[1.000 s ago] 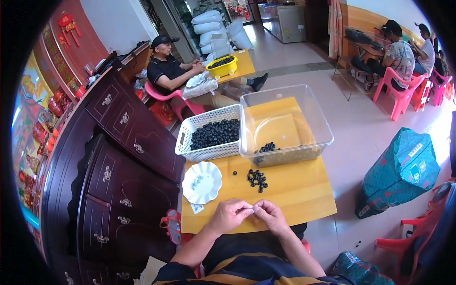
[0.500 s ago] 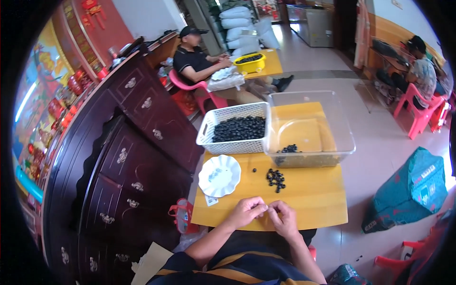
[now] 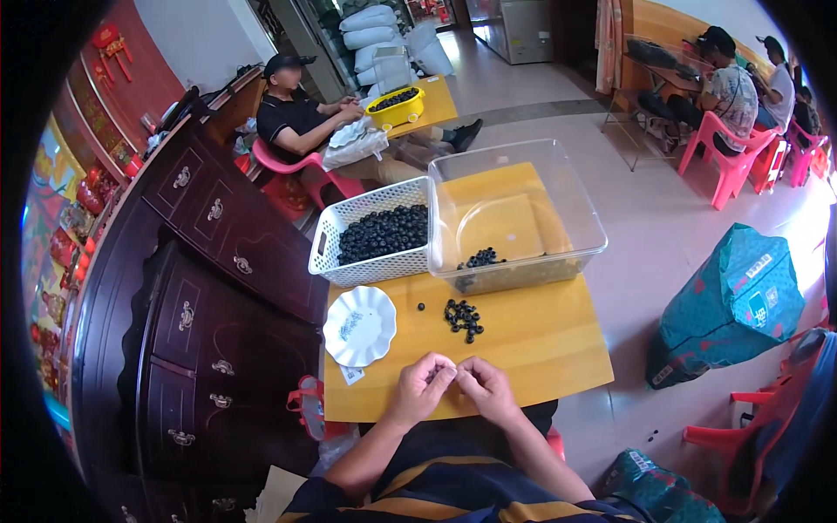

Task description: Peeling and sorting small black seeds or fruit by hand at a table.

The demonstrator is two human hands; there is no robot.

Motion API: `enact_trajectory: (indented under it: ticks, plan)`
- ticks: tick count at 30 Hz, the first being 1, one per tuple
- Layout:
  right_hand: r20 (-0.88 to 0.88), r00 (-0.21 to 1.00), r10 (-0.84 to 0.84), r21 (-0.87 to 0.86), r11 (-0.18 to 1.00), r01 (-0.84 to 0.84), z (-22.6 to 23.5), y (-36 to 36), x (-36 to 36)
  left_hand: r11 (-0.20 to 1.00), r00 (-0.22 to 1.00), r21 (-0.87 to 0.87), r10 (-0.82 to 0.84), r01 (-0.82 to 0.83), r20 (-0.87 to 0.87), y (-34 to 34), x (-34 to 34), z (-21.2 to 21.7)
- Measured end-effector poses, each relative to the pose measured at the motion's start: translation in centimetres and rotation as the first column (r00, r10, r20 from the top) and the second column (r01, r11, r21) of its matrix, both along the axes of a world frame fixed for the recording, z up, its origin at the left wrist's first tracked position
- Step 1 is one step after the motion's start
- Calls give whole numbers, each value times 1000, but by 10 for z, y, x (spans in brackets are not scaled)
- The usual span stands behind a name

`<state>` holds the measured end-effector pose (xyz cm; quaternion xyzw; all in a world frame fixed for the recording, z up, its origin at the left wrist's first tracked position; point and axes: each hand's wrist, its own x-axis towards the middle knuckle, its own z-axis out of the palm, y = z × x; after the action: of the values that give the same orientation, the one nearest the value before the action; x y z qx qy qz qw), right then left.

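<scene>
Over the near edge of a yellow table [image 3: 540, 340], my left hand [image 3: 422, 386] and my right hand [image 3: 486, 389] meet with fingertips pinched together. Whatever lies between the fingers is hidden or too small to make out. Just beyond them sits a small loose pile of black beads [image 3: 463, 319], round with pale holes, and one single black bead [image 3: 421, 307] lies to its left. A white plate with a scalloped rim [image 3: 359, 327] stands left of the pile.
A white perforated basket [image 3: 375, 274] full of black beads and a clear plastic bin [image 3: 575, 254] with some beads stand at the table's far side. Dark wooden drawers [image 3: 253, 305] line the left. At right is a teal bag [image 3: 724, 314]. Beyond, a seated person [image 3: 301, 118] works by a yellow basin [image 3: 397, 112].
The whole view has swung to the right, so the scene sits further left. My hands stay pinched together at the table edge; the beads have not visibly moved on the table.
</scene>
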<state>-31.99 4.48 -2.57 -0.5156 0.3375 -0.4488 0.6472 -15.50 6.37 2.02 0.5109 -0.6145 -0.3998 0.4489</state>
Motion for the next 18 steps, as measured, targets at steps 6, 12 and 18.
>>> enact_trajectory:
  ticks: [6,12,18]
  plan:
    - [231,968,96,262,952,-157,1,-3,-4,993,987,-120,22,-3,161,-1,-6,7]
    - [-61,998,-35,-37,999,33,7,2,2,997,972,-55,72,-61,225,-4,0,5]
    - [32,999,-4,121,993,0,4,1,-2,900,785,-328,418,-288,457,-36,52,17]
